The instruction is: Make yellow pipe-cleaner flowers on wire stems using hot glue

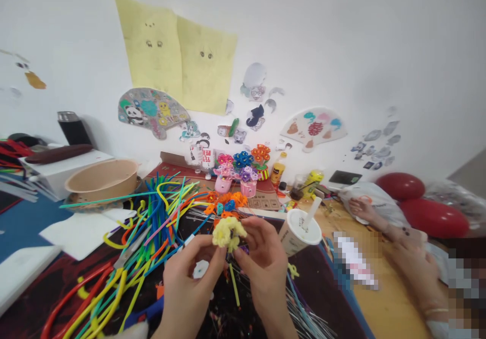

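Centred low in the head view is a pale yellow pipe-cleaner flower [228, 233], its thin yellow-green stem [235, 286] hanging down. My left hand [197, 265] pinches it from the left, thumb and forefinger just under the petals. From the other side my right hand [261, 258] is closed on the flower, thumb and fingertips at its base. A heap of coloured pipe cleaners [155, 237] lies to the left of my hands. Just beyond the flower are loose orange pipe-cleaner blooms [237, 198]. Thin wires [307, 311] spread beside my right wrist.
A lidded cup with a straw [301, 230] stands close to my right hand. Small potted pipe-cleaner flowers [248, 186] are near the wall. A beige basin [102, 179] is at left. Another person's arm [412, 273] rests at right near red balloons [435, 217].
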Demonstrator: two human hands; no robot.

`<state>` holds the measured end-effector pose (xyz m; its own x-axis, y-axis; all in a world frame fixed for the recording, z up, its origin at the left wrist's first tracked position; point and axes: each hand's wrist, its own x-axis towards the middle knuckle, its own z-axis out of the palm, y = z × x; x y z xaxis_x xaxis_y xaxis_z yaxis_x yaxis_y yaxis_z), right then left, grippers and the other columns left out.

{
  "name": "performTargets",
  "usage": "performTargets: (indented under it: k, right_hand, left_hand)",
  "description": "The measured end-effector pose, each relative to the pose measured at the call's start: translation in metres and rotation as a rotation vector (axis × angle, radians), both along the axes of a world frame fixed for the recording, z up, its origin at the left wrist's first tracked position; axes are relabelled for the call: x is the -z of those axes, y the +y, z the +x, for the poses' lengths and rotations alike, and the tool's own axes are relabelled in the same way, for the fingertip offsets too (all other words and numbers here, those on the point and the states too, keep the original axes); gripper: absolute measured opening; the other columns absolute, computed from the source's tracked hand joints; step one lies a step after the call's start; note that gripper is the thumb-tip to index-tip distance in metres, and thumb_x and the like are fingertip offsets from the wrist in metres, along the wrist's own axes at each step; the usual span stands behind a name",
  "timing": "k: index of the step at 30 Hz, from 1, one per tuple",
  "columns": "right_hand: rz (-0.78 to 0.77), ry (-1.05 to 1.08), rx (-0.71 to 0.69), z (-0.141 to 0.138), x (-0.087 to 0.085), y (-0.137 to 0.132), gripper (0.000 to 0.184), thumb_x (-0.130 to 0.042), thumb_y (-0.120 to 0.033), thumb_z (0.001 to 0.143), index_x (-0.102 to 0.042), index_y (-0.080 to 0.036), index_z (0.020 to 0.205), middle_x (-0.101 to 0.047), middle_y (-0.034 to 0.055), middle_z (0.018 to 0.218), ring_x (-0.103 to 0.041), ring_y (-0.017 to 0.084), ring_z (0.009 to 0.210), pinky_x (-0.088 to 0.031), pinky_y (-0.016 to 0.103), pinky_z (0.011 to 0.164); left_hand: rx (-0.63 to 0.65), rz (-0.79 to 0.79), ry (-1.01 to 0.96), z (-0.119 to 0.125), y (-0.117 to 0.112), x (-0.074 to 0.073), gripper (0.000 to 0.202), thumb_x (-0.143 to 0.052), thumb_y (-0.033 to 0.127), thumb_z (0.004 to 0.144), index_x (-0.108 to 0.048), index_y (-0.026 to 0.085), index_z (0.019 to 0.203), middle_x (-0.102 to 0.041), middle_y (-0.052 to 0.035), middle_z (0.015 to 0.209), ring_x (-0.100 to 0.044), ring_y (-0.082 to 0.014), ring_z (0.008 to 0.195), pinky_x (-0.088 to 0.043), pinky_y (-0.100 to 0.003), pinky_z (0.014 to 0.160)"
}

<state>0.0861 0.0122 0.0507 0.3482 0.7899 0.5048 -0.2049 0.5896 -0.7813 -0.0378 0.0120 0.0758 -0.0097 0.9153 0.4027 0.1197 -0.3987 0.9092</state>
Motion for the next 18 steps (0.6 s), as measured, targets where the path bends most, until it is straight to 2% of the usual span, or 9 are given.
performTargets:
  k: [5,10,14,18]
  right_hand:
    - [-0.041,0.078,-0.036,-0.0021,-0.0001,-0.0001,0.041,-0.085,-0.029,0.071,-0.065,-0.025,0.106,-0.071,0.0049,0.099,-0.07,0.02,0.087,-0.059,0.029,0.078]
    - [-0.198,0.183,-0.073,-0.0022,-0.0004,-0.0008,0.045,-0.091,-0.023,0.06,-0.066,-0.022,0.097,-0.068,0.0014,0.088,-0.065,0.016,0.079,-0.054,0.023,0.071]
    - [-0.27,0.14,-0.115,0.0001,0.0007,-0.0005,0.039,-0.091,-0.02,0.059,-0.066,-0.021,0.088,-0.066,-0.0026,0.075,-0.059,0.012,0.067,-0.048,0.019,0.062]
    - [-0.392,0.049,-0.236,0.0011,-0.0006,-0.0021,0.028,-0.089,-0.026,0.062,-0.068,-0.018,0.079,-0.066,-0.0009,0.071,-0.058,0.013,0.064,-0.047,0.021,0.059]
  left_hand:
    - [0.01,0.028,0.018,-0.0023,0.0026,0.0036,0.007,-0.066,0.027,0.084,-0.068,0.023,0.078,-0.068,0.0051,0.06,-0.065,-0.0123,0.055,-0.053,-0.019,0.057]
    - [0.003,0.099,0.034,-0.0029,0.0053,0.0054,0.009,-0.065,0.026,0.083,-0.067,0.022,0.076,-0.067,0.0054,0.056,-0.064,-0.011,0.05,-0.051,-0.017,0.052]
    - [-0.013,0.106,0.03,-0.0043,0.0066,0.0064,0.008,-0.065,0.026,0.083,-0.067,0.022,0.075,-0.068,0.0063,0.056,-0.064,-0.0098,0.05,-0.051,-0.015,0.053]
    - [0.011,0.068,0.007,-0.0078,0.0056,0.0081,0.007,-0.066,0.026,0.083,-0.069,0.023,0.078,-0.069,0.0069,0.059,-0.066,-0.0097,0.053,-0.052,-0.014,0.055]
